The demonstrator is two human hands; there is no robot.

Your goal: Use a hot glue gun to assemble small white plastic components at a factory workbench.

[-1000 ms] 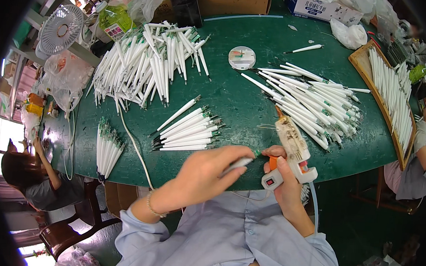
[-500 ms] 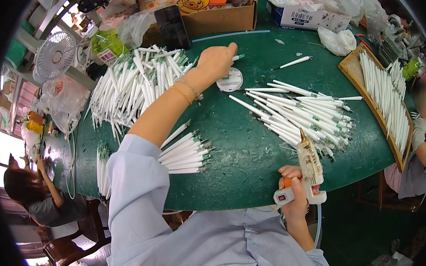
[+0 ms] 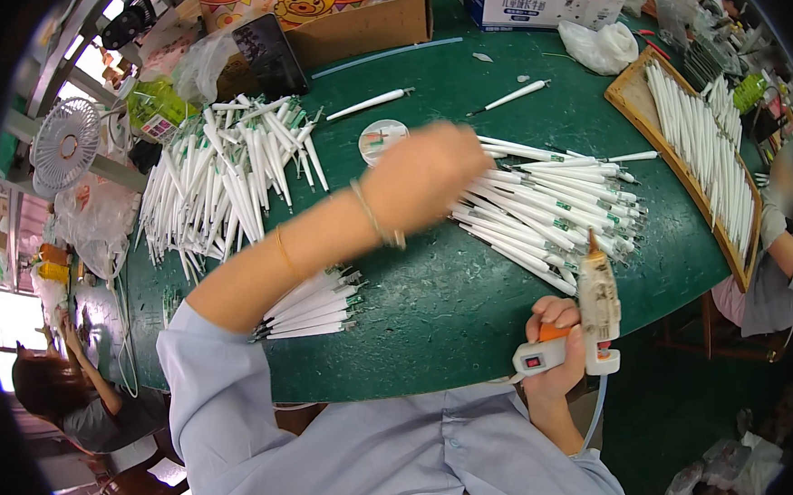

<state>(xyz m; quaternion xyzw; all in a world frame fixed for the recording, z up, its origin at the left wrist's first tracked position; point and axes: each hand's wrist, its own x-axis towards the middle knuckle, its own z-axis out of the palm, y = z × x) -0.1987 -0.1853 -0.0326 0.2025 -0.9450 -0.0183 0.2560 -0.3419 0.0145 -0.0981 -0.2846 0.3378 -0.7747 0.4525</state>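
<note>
My right hand (image 3: 556,364) is wrapped round the handle of a hot glue gun (image 3: 600,305), nozzle pointing up and away, a pale blue glue stick trailing from its rear. Smeared by motion, my left hand (image 3: 433,175) hangs over the table at the left edge of a fanned pile of white pen-like sticks (image 3: 553,212) with green and dark ends. Its fingers cannot be made out. Behind it, partly covered, sits a small round white dish (image 3: 383,138). One loose stick (image 3: 369,103) lies beyond the dish, another (image 3: 515,93) farther right.
A large heap of sticks (image 3: 219,173) is at left, a smaller bundle (image 3: 315,311) under my left forearm. A wooden tray (image 3: 626,87) of sticks stands at right. Cardboard boxes (image 3: 373,30), a dark tablet-like device (image 3: 272,54) and a fan (image 3: 65,146) line the back. Two people sit nearby.
My left hand has let go of a stick beyond the round dish and swung right and nearer, to the fanned pile. The glue gun stays in my right hand; the view has shifted slightly.
</note>
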